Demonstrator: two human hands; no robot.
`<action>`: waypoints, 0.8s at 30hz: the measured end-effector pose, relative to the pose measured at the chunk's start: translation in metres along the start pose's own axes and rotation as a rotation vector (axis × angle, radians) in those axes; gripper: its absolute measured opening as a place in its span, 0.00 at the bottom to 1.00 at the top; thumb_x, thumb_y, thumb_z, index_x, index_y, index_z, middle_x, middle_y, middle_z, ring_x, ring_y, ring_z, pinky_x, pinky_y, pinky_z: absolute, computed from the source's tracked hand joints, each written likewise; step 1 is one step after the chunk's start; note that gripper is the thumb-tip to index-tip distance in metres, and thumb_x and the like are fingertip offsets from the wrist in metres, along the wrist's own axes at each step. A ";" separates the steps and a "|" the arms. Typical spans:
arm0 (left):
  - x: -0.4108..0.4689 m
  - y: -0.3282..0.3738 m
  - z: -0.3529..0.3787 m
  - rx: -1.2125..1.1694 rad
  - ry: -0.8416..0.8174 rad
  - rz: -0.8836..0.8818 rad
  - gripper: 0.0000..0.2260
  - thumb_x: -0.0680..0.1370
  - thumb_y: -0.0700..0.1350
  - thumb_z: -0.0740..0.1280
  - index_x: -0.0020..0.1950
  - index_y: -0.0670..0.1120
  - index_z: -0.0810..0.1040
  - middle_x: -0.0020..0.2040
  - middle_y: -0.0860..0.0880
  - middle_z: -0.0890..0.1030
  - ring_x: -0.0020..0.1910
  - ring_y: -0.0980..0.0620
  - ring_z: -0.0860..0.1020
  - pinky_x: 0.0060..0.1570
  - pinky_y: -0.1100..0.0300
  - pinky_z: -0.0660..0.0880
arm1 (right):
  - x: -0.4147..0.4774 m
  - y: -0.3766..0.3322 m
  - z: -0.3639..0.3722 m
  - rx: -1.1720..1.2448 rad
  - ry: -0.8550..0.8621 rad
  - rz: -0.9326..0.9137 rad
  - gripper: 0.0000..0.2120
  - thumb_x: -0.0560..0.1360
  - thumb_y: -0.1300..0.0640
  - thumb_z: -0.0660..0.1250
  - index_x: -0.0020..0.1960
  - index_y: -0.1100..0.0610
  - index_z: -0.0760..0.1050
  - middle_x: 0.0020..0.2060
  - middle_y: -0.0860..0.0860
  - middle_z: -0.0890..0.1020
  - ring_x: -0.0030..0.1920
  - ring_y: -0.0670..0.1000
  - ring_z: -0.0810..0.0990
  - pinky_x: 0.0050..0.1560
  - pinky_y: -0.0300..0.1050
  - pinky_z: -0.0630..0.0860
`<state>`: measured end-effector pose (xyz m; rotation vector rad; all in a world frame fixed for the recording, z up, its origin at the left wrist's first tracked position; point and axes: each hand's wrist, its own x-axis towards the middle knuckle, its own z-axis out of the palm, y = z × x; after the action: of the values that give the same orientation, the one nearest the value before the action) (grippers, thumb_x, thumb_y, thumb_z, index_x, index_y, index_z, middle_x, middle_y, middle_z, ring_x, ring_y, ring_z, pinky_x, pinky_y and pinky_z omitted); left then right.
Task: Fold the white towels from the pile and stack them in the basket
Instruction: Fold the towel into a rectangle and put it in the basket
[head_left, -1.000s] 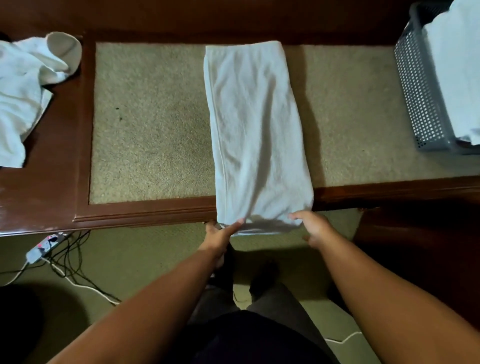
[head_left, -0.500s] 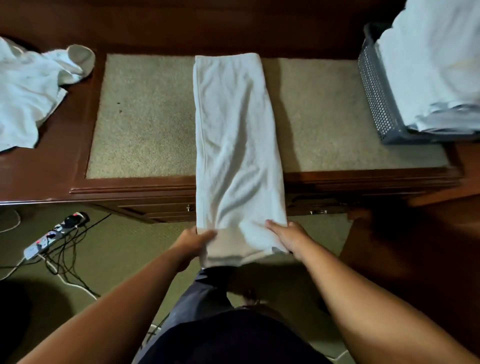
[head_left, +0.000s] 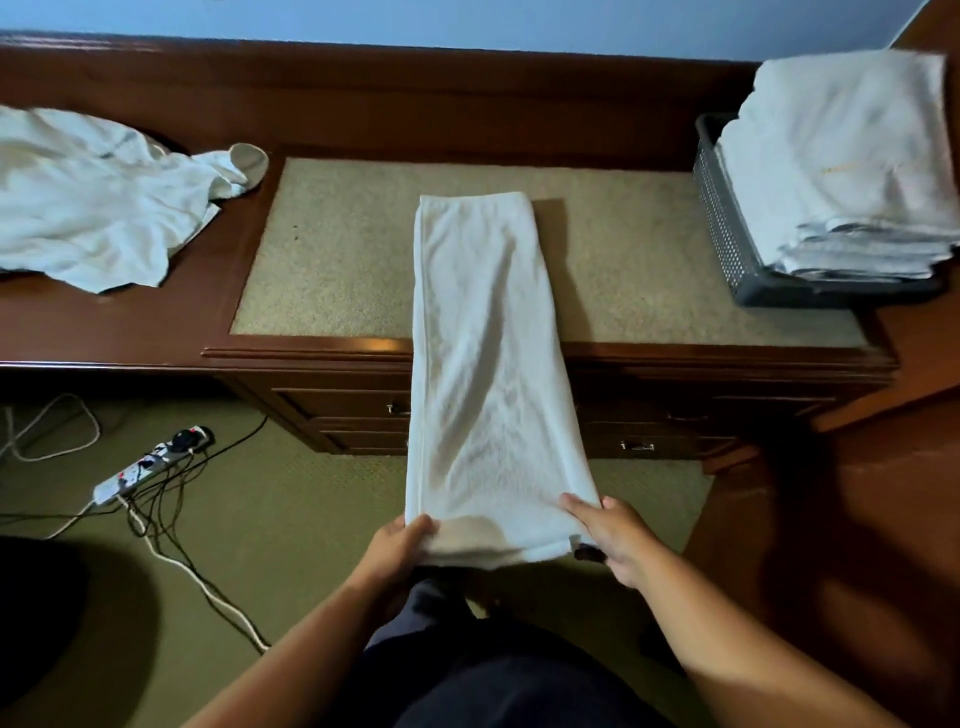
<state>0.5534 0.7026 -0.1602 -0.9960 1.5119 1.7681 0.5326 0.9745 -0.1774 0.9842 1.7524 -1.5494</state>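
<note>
From the head camera, on the dark wooden desk (head_left: 130, 332), a white towel (head_left: 488, 374) folded into a long narrow strip lies lengthwise; its far end rests on the beige pad (head_left: 337, 249) set into the desk top, and its near half passes over the front edge and is held out above the floor; the left hand (head_left: 397, 545) is curled round the near left corner of the cloth, and the right hand (head_left: 610, 535) grips the near right corner, thumb on top; the two hands are apart, one at each end of the near hem, which shows several layers; on the left of the desk sits the pile (head_left: 98, 208) of crumpled white towels, well apart from the strip; on the right a grey perforated basket (head_left: 724, 228) holds a stack of folded towels (head_left: 841, 171) that rises above its rim; below the desk top are drawers (head_left: 358, 410) with small metal handles; a white power strip (head_left: 137, 473) with tangled cables lies on the green carpet (head_left: 291, 519) to the left.
</note>
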 end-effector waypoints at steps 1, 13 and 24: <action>-0.002 -0.007 -0.001 -0.014 0.000 -0.003 0.04 0.79 0.37 0.65 0.52 0.37 0.74 0.44 0.37 0.77 0.41 0.40 0.78 0.39 0.50 0.80 | -0.002 0.005 -0.001 0.004 -0.009 0.002 0.19 0.75 0.50 0.73 0.62 0.58 0.75 0.52 0.53 0.85 0.53 0.54 0.83 0.62 0.53 0.77; -0.021 -0.021 0.003 -0.079 0.047 0.186 0.15 0.74 0.40 0.68 0.58 0.36 0.75 0.53 0.31 0.82 0.47 0.36 0.84 0.50 0.42 0.81 | -0.026 0.016 -0.005 0.042 0.008 -0.100 0.17 0.75 0.51 0.74 0.61 0.56 0.77 0.51 0.51 0.86 0.53 0.52 0.84 0.56 0.46 0.78; -0.055 0.074 0.018 -0.282 -0.170 0.536 0.16 0.82 0.37 0.61 0.68 0.48 0.77 0.59 0.42 0.84 0.47 0.48 0.83 0.41 0.59 0.82 | -0.058 -0.097 -0.014 0.265 -0.065 -0.311 0.22 0.80 0.59 0.67 0.71 0.43 0.71 0.58 0.46 0.82 0.54 0.45 0.80 0.53 0.42 0.72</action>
<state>0.5190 0.7088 -0.0730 -0.5675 1.5416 2.4251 0.4839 0.9753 -0.0742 0.7959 1.7476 -2.0276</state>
